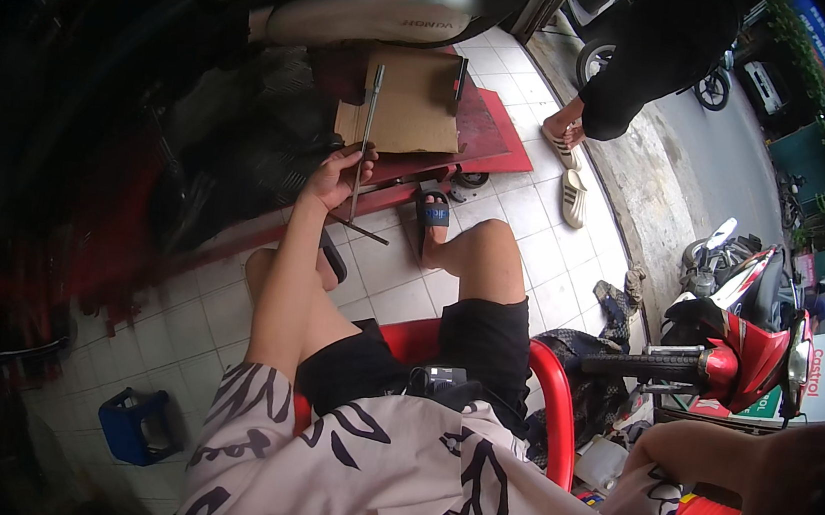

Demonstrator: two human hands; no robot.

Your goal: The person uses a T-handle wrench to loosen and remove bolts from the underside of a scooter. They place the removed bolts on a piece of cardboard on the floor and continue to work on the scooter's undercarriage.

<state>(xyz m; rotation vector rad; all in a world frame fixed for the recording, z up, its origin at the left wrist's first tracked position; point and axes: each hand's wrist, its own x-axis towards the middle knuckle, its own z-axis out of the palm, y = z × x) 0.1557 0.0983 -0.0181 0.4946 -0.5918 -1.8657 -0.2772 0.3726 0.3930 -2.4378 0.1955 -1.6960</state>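
My left hand (335,181) is closed around a long metal T-handle wrench (372,107). Its shaft points away from me and its crossbar hangs below the hand. Behind the shaft lies a brown cardboard sheet (418,107) on a red platform (495,144). Along the sheet's right edge is a small dark object (460,80). My right arm bends up at the lower right, and the right hand (802,474) is a dark blur at the picture's rim; its fingers cannot be made out.
A motorcycle (377,18) stands over the platform. I sit on a red chair (553,403). A blue stool (138,427) is at lower left, a red motorbike (758,364) at right. Another person (644,61) in dark clothes and light shoes stands at the tiled floor's edge.
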